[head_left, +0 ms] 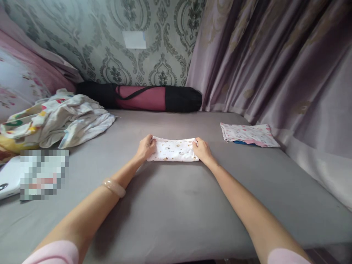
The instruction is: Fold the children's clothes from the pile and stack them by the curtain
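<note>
The head view has a big, flat grey cloth surface [176, 205], a shiny purple curtain [247, 58] right, a swirly grey-green wall [162, 44] far, and a long black-and-pink bag [143, 98]. Mid-surface, left hand [146, 147] and right hand [202, 150] pinch a small white printed cloth's [173, 150] ends.
</note>
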{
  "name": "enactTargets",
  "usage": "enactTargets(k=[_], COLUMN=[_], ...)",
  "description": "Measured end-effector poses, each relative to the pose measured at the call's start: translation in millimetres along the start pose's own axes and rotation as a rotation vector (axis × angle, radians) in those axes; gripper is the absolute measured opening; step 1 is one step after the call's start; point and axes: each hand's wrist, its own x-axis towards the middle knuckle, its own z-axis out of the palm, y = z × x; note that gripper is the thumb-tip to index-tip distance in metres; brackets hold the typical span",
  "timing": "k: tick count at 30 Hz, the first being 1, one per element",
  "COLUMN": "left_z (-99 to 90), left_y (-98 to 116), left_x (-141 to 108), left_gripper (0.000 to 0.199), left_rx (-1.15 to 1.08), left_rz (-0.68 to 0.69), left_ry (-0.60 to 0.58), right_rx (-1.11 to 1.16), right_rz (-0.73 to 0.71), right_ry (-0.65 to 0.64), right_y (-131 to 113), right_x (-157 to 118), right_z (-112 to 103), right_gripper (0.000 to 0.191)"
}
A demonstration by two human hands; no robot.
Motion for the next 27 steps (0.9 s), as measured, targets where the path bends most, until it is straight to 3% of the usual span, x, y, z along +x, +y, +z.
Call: enactTargets(k=[6,12,19,22,27], left_z=[9.0,7.6,7.4,5.5,-6.5], left_y=[-5,-5,-3,3,3], left_x=[-2,0,2,1,-2], left_gripper=[0.024,0.027,0.025,0.025,0.034], left_rx=[0.054,0.022,0.034,0.096,0.164], left_rz=[-0.013,0.004,-0.028,-0.075,-0.159], left_ry=[0.036,0.065,0.104,0.077,-0.011], right_rx=[0.056,0.1,0.177,0.22,0.447], right_rz=[0.056,0.086,0.013,0.064,0.189], right_ry=[0.053,0.064,0.115,0.081,-0.118], right_y=[10,17,20,20,25], right_x=[2,7,9,12,12], right_z=[9,13,15,14,2], right_gripper=[0.038,0.028,0.027,0.026,0.031])
